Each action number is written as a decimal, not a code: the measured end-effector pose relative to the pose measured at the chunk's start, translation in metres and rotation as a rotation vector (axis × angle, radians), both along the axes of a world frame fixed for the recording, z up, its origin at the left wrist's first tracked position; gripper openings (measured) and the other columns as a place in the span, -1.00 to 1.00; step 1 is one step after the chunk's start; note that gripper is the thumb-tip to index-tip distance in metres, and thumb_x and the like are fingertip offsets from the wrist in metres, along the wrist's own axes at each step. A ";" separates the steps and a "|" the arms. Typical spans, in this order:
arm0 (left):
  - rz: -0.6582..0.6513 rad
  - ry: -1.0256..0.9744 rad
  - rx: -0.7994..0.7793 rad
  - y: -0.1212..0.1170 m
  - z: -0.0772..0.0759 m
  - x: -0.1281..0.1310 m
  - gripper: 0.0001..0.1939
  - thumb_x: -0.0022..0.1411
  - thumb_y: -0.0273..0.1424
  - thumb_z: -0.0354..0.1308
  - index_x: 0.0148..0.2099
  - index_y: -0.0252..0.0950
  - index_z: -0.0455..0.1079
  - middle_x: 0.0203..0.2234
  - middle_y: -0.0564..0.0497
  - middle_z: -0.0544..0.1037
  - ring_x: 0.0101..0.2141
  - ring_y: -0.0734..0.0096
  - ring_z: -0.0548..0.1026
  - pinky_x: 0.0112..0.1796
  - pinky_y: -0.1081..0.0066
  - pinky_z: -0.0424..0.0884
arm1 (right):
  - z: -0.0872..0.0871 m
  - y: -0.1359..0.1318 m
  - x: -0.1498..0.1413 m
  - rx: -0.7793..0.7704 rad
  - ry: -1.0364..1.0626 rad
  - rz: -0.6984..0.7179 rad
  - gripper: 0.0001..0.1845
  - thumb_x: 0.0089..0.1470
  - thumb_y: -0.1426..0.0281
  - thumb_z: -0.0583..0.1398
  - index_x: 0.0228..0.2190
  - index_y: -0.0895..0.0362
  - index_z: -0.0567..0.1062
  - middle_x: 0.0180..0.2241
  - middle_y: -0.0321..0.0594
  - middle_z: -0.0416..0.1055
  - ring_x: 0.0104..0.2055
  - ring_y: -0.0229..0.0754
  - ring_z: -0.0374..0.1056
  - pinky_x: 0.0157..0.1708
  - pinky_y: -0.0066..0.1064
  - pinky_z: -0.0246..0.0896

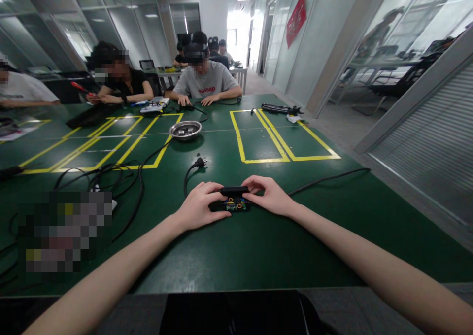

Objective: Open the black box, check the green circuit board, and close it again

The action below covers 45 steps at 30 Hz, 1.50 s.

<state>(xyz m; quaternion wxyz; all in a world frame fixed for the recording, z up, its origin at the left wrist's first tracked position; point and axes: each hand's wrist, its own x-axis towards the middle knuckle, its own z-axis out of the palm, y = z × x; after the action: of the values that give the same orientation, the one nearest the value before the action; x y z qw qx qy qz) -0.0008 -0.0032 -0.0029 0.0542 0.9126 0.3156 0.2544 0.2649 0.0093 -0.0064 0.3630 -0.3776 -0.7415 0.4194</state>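
An electronic unit, its circuit board [236, 205] exposed, lies on the green table [295, 256], centred left to right and toward the near edge. The left hand [199, 204] holds the unit's left side, thumb and fingers set apart, with the thumb at the near left corner. The right hand [271, 194] pinches the right end of the black cover [235, 190] in a narrow grip. The cover stands along the board's far edge; it appears raised, though whether it is attached cannot be confirmed. Step in hand: two-handed positioning of the cover. Moving it calls for level support at both ends and fingertips clear of the components. A power plug [200, 162] lies beyond the left hand.
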 end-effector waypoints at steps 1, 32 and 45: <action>-0.007 -0.003 0.008 0.000 0.000 0.000 -0.71 0.21 -0.17 0.43 -0.15 -0.25 0.56 -0.03 -0.16 0.62 -0.09 0.12 0.60 -0.08 0.16 0.48 | 0.001 -0.001 0.001 0.021 -0.012 0.012 -0.79 0.10 0.28 0.32 -0.23 0.12 0.53 -0.29 -0.21 0.57 -0.27 -0.14 0.53 -0.21 -0.24 0.51; 0.016 0.118 0.026 -0.006 0.007 0.006 -0.61 0.46 -0.12 0.06 0.06 -0.31 0.49 -0.21 -0.16 0.64 -0.20 0.15 0.56 -0.13 0.18 0.46 | 0.004 -0.007 0.001 0.733 -0.540 0.181 -0.85 0.29 0.30 0.19 -0.21 0.12 0.50 -0.30 -0.15 0.49 -0.30 -0.13 0.43 -0.31 -0.36 0.24; -0.025 0.131 0.156 -0.008 0.004 0.009 -0.59 0.52 -0.14 0.02 0.13 -0.33 0.45 -0.20 -0.14 0.65 -0.21 0.19 0.58 -0.17 0.25 0.41 | 0.005 -0.010 -0.006 0.783 -0.457 0.138 -0.73 0.35 0.22 0.16 -0.14 0.13 0.57 -0.24 -0.05 0.59 -0.23 -0.04 0.49 -0.23 -0.25 0.35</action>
<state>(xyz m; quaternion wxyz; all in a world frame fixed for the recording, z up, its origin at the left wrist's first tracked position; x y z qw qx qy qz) 0.0084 -0.0109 0.0007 -0.0347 0.9325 0.2862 0.2174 0.2593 -0.0007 -0.0013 0.2766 -0.2445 -0.9286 0.0367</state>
